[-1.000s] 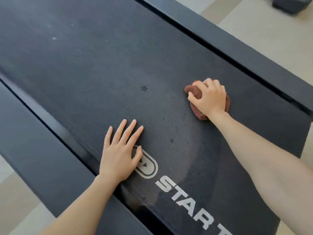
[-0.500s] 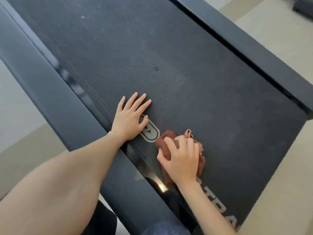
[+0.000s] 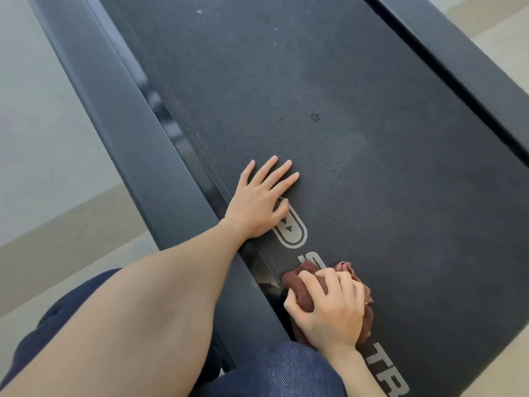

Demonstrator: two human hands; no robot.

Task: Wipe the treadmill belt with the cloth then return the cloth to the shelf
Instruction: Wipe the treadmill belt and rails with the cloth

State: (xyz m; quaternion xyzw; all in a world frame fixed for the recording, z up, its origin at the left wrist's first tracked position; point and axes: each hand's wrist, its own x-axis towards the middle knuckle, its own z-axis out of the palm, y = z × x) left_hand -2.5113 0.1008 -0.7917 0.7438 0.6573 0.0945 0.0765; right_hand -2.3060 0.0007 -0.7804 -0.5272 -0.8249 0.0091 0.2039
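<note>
- The treadmill belt (image 3: 357, 144) runs as a dark, grainy surface from the top of the frame to the lower right, filling most of the picture.
- A dark side rail (image 3: 137, 156) borders the belt on the left of the frame; a second rail (image 3: 469, 81) borders it at the upper right.
- The left hand (image 3: 257, 204) lies palm down on the belt at centre frame, fingers spread and flat, holding nothing. Its heel sits at the belt's left edge, just beside the rail.
- The thumb of that hand partly covers a white oval logo (image 3: 292, 230) printed on the belt.
- The cloth (image 3: 303, 290), reddish brown and bunched, sits on the belt at lower centre of the frame, near the belt's left edge.
- The right hand (image 3: 329, 308) is clamped over the cloth, fingers curled down onto it, pressing it against the belt. Folds of cloth stick out past the fingers toward the top and right.
- The cloth and hand cover part of the white lettering (image 3: 386, 373) printed on the belt; only a few letters show on either side of them.
- The two hands are apart, the left higher in the frame than the right.
- A small dark spot (image 3: 315, 116) marks the belt above centre; pale specks show near the top.
- Dark blue trousers (image 3: 286, 373) occupy the bottom edge.
- Pale floor (image 3: 43, 110) shows at far left.
</note>
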